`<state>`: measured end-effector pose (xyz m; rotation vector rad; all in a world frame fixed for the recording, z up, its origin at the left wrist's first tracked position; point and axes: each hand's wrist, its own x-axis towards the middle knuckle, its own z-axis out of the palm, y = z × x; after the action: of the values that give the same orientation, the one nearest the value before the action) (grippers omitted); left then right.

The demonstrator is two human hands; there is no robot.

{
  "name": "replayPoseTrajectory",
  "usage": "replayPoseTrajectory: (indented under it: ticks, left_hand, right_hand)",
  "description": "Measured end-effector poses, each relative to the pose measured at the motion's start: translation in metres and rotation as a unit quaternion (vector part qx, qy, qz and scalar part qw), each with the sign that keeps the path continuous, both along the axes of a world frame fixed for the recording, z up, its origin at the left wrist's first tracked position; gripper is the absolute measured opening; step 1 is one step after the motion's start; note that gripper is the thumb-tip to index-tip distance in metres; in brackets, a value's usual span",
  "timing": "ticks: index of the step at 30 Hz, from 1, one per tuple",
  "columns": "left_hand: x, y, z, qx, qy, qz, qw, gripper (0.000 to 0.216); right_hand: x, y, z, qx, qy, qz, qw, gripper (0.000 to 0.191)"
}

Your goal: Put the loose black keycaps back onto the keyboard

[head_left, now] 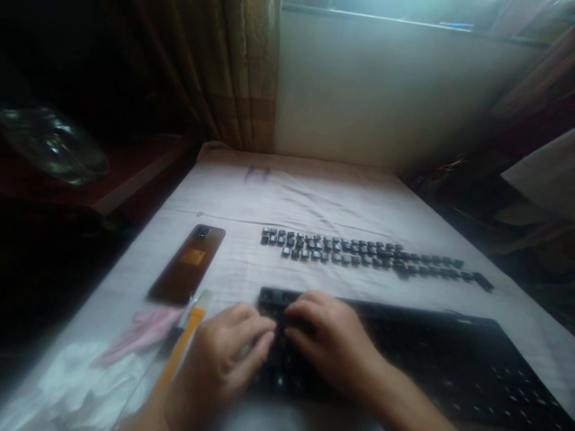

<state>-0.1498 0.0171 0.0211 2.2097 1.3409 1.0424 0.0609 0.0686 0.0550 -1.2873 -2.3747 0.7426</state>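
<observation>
A black keyboard (417,347) lies across the front of the cloth-covered surface, many of its keycaps off. Over its left end, my left hand (229,347) has thumb and fingers pinched together, the tips by the keyboard's left edge. Close beside it, my right hand (327,341) reaches in with curled fingers, thumb and forefinger drawn close. Anything between the fingertips of either hand is too small and blurred to make out. Loose black keycaps (345,246) are laid out in rows behind the keyboard.
Left of my hands lie a brush with an orange handle (182,347), a pink cloth (144,332), crumpled white material (76,383) and a brown smartphone (188,263). A clear rounded container (54,143) rests on a reddish shelf at far left. Curtain (242,72) and wall stand behind.
</observation>
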Motion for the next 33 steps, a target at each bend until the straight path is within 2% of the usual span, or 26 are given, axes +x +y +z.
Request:
replayPoseTrajectory:
  ticks: [5, 15, 33]
  left_hand:
    - [0.001, -0.001, 0.000, 0.098, 0.099, -0.015, 0.990, 0.027]
    - [0.002, -0.001, 0.004, 0.156, 0.146, -0.019, 0.977, 0.025]
    - [0.002, -0.003, 0.002, 0.157, 0.163, -0.028, 0.974, 0.024]
  right_hand:
    - [-0.003, -0.001, -0.003, 0.009, -0.015, 0.004, 1.000, 0.015]
    - [-0.001, 0.000, -0.008, 0.046, 0.034, 0.005, 0.998, 0.015]
    - [0.000, -0.003, -0.014, 0.064, 0.054, 0.006, 0.996, 0.014]
